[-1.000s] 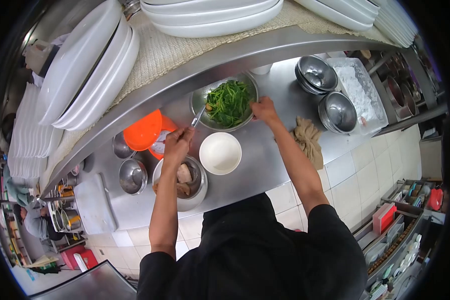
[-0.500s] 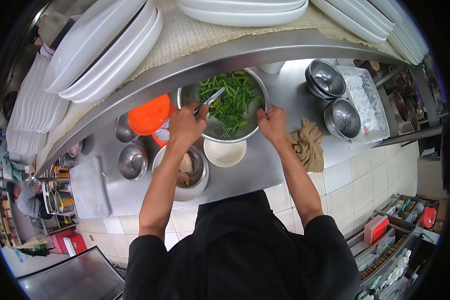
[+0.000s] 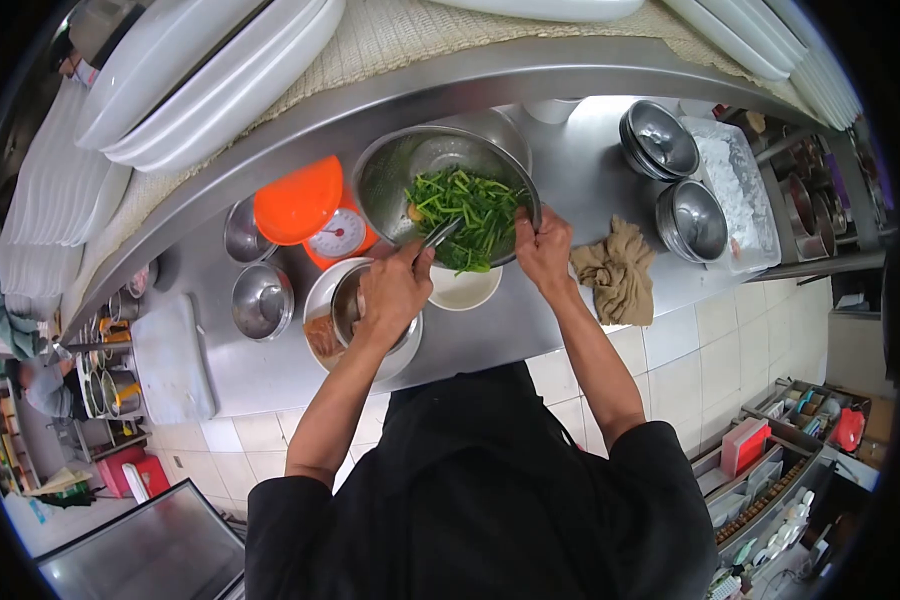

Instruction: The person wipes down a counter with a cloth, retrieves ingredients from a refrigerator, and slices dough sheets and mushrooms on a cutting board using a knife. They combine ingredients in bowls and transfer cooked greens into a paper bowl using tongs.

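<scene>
My right hand (image 3: 544, 247) grips the right rim of a metal perforated bowl (image 3: 385, 175), which is tilted toward me. Chopped green vegetables (image 3: 470, 212) lie in it, heaped toward its near edge. My left hand (image 3: 394, 290) is closed round a metal utensil (image 3: 444, 232) whose end touches the greens. Just under the tilted bowl stands a white bowl (image 3: 467, 290), partly hidden by it. Below my left hand is a white container (image 3: 402, 362) with a metal bowl and brown pieces (image 3: 322, 337) in it, partly covered by my wrist.
An orange scale (image 3: 342, 235) with an orange pan and two small metal bowls (image 3: 262, 301) stand at left, near a white board (image 3: 173, 360). Rightward lie a brown cloth (image 3: 615, 272), stacked metal bowls (image 3: 692, 220) and a white-powder tray (image 3: 735, 190). Plates (image 3: 220, 90) line the overhead shelf.
The perforated bowl has been lifted and tipped toward me over the white bowl, and its greens have slid to the near side. My left hand and the utensil have moved right and nearer me.
</scene>
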{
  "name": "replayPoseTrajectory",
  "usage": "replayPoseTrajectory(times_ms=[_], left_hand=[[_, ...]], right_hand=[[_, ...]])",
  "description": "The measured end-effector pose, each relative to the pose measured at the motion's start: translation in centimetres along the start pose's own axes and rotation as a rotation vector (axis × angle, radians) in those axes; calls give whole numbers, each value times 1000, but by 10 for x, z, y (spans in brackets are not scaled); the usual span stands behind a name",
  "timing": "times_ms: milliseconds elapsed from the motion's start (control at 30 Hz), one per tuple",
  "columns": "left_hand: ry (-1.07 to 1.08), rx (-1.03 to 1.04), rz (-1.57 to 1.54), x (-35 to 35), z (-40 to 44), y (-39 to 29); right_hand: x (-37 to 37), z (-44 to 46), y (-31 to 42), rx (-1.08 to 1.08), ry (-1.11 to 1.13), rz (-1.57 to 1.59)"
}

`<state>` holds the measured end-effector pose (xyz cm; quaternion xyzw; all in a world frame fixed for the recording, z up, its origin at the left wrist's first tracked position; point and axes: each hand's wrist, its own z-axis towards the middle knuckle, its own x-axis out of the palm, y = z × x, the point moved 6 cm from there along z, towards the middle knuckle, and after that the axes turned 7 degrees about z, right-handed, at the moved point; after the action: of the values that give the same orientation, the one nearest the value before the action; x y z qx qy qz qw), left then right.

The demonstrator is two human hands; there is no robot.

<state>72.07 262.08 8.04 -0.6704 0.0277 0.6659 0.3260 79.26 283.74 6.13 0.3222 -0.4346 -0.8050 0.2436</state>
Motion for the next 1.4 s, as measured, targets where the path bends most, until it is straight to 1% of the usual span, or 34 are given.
replayPoseTrajectory(times_ms=[167,267,367,467,567,667,700,800,900,1000,1100,1200,1400], left_hand=[[73,-8,14,4,-13,1],[60,40,36,8,-23,3],[58,72,49,5,-30,5],[14,62,78,-8,-33,3],[11,48,94,-23,-27,2],[-125,38,45,-36,-17,5],[-132,38,34,-39,-10,6],[-82,-94,43,-34,12,19],[66,-181,-5,-11,23,28],[116,-172,-98,9,16,33],[-4,-84,-120,12,6,32],[-17,-80,-116,11,-3,30],[57,-73,-16,10,-25,21]], right_hand=[[-1,-8,5,-76,-40,-47],[-1,-11,9,-143,-66,-32],[-1,-15,3,-127,-77,-24],[-3,-17,3,-126,-97,-4],[-3,-19,-4,-77,-82,-15],[-4,-21,-5,-96,-92,-17],[-5,-22,-6,-88,-94,-20],[-6,-26,-7,-66,-98,-16],[-4,-27,-4,-71,-108,3],[-4,-28,-2,-98,-134,7],[-4,-30,-1,-105,-145,0],[-2,-33,-1,-149,-162,-19],[1,-32,3,-226,-189,-60]])
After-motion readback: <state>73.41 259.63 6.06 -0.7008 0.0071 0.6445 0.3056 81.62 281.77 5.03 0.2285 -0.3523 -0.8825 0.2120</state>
